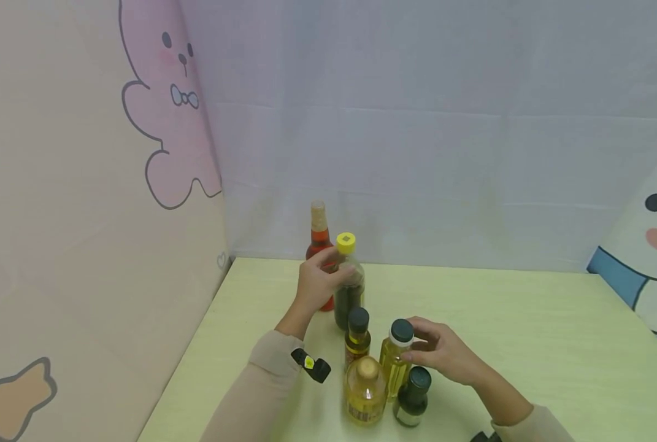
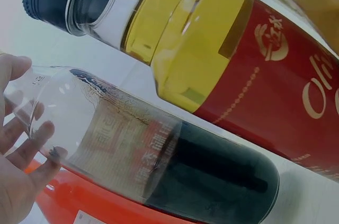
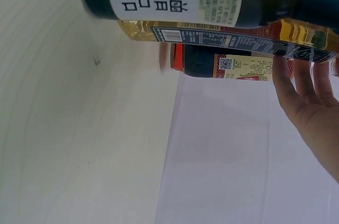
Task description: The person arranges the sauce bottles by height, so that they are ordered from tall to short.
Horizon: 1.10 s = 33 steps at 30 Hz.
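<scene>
Near the back left of the table, my left hand (image 1: pixel 318 283) grips the upper part of a yellow-capped clear bottle of dark sauce (image 1: pixel 348 307). The left wrist view has its fingers curled about the clear neck end, with dark liquid (image 2: pixel 212 176) in the lower half. My right hand (image 1: pixel 451 353) holds a dark-capped bottle of yellow oil (image 1: pixel 395 371) near its top, thumb in front and fingers behind. In the right wrist view the fingers lie along that oil bottle (image 3: pixel 212 37). Both bottles stand upright.
Behind the sauce bottle stands a red bottle (image 1: pixel 318 236). A black-capped olive oil bottle (image 1: pixel 357 345), a round yellow-capped bottle (image 1: pixel 365 396) and a small dark bottle (image 1: pixel 411 405) crowd around the held oil bottle. Curtains (image 1: pixel 416 153) enclose the pale table (image 1: pixel 516 319).
</scene>
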Each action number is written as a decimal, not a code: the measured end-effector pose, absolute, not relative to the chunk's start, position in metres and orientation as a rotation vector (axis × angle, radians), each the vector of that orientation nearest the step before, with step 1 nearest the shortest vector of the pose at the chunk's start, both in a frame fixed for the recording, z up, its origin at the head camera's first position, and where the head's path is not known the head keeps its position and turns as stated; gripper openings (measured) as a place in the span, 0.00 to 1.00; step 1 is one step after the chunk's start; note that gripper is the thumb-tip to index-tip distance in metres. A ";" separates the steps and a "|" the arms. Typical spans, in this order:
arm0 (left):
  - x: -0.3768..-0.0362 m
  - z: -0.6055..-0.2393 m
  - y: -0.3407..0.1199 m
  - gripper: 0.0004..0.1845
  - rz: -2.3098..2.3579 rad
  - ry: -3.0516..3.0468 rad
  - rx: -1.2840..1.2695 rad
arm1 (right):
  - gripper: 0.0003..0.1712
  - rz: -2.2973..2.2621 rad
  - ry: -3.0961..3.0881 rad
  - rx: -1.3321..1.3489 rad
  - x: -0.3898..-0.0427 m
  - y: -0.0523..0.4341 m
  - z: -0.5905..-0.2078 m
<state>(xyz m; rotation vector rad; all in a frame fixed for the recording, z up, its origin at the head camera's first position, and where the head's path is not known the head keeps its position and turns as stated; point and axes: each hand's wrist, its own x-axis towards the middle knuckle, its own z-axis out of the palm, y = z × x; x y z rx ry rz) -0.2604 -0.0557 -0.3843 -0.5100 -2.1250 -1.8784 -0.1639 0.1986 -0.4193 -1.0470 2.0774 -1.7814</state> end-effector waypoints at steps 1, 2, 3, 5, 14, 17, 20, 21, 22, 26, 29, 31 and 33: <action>-0.262 -0.385 -0.055 0.22 -1.872 -2.127 -0.510 | 0.18 -1.782 2.079 -1.046 -0.164 0.199 -0.419; -0.263 -0.385 -0.054 0.22 -1.865 -2.129 -0.510 | 0.18 -1.784 2.075 -1.048 -0.164 0.199 -0.420; -0.264 -0.385 -0.052 0.22 -1.864 -2.128 -0.517 | 0.18 -1.782 2.076 -1.049 -0.164 0.199 -0.420; -0.266 -0.384 -0.050 0.22 -1.856 -2.135 -0.532 | 0.19 -1.783 2.079 -1.051 -0.164 0.199 -0.420; -0.276 -0.381 -0.047 0.24 -1.808 -2.239 -0.502 | 0.19 -1.784 2.084 -1.059 -0.164 0.199 -0.422; -0.278 -0.380 -0.046 0.24 -1.789 -2.284 -0.482 | 0.18 -1.778 2.095 -1.047 -0.162 0.199 -0.421; -0.280 -0.379 -0.044 0.23 -1.758 -2.303 -0.492 | 0.19 -1.779 2.094 -1.047 -0.161 0.200 -0.421; -0.282 -0.379 -0.043 0.23 -1.743 -2.305 -0.499 | 0.20 -1.780 2.094 -1.050 -0.161 0.201 -0.420; -0.283 -0.379 -0.042 0.23 -1.734 -2.311 -0.499 | 0.20 -1.780 2.095 -1.052 -0.161 0.201 -0.420; -0.288 -0.379 -0.038 0.23 -1.716 -2.316 -0.508 | 0.20 -1.783 2.103 -1.055 -0.160 0.204 -0.419; -0.290 -0.379 -0.036 0.23 -1.712 -2.325 -0.492 | 0.20 -1.786 2.113 -1.050 -0.160 0.204 -0.419; -0.291 -0.378 -0.035 0.23 -1.709 -2.340 -0.473 | 0.20 -1.793 2.110 -1.052 -0.160 0.204 -0.419; -0.292 -0.378 -0.035 0.23 -1.701 -2.349 -0.471 | 0.20 -1.797 2.109 -1.054 -0.160 0.204 -0.419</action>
